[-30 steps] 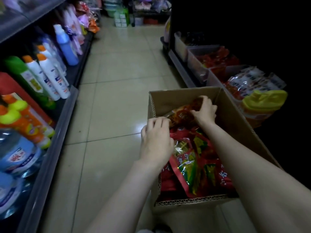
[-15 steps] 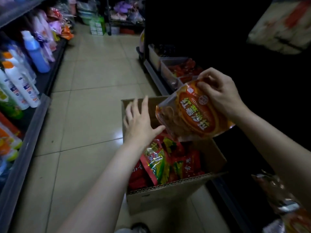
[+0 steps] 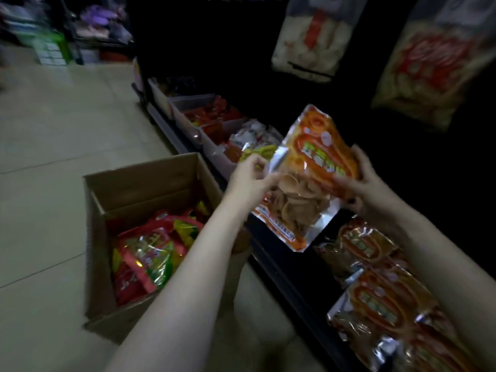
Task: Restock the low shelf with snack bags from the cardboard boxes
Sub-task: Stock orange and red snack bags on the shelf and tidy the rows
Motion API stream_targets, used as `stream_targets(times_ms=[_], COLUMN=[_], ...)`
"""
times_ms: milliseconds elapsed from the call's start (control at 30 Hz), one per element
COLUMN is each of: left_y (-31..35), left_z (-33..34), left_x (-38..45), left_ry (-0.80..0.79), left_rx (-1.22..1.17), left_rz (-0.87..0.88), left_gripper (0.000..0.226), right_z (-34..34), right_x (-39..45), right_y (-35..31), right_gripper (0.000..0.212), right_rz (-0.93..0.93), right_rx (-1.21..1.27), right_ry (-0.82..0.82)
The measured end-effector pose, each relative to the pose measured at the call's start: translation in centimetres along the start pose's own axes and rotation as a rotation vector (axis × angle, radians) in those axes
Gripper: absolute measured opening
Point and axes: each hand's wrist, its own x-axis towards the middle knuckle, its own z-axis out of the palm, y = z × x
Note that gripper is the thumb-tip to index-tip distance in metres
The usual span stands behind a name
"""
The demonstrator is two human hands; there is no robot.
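Note:
An orange snack bag (image 3: 308, 178) with a clear window showing chips is held in the air over the low shelf (image 3: 281, 264). My left hand (image 3: 249, 178) pinches its silver left edge. My right hand (image 3: 362, 183) grips its right side. The open cardboard box (image 3: 139, 183) stands on the floor to the left, holding several red and green snack bags (image 3: 150, 251). More of the same orange bags (image 3: 375, 285) lie on the low shelf at the lower right.
Clear bins (image 3: 193, 116) with red and white packets line the low shelf further back. Large bags of white snacks (image 3: 316, 36) hang above on the dark rack. The tiled aisle floor (image 3: 53, 130) lies to the left, with stacked goods at its far end.
My right hand lifted the orange bag out of the box and carried it right, over the low shelf. My left hand rose from the box and took the bag's left edge. View turned right.

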Motion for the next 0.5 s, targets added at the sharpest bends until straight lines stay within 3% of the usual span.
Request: stream_targets(times_ms=[67,167,233,333,500], left_y=[-0.2,-1.8,-3.8,-6.9,-9.3], left_z=[3.6,7.7,9.0,10.0,10.5], left_x=[0.3,0.3,0.0,-0.9,-1.8], left_ry=[-0.031,-0.067,-0.161,-0.264,-0.289], left_rx=[0.105,0.182,0.280,0.488,0.634], left_rz=[0.012,-0.058,-0.139,-0.229,-0.322], left_gripper=[0.018,0.014,0.020,0.025,0.036], right_z=[-2.7,-6.8,-9.3,-10.3,-11.6], right_x=[-0.5,0.2,0.6,0.6,2.7], right_y=[2.9,8.1,12.3,18.3,28.1], right_gripper=[0.074,0.044,0.037,0.042,0.039], right_rz=[0.039,0.058,0.145,0.255,0.433], right_rx=[0.126,0.042,0.004,-0.010,-0.171], right_ry=[0.025,0.338,0.489,0.500,0.401])
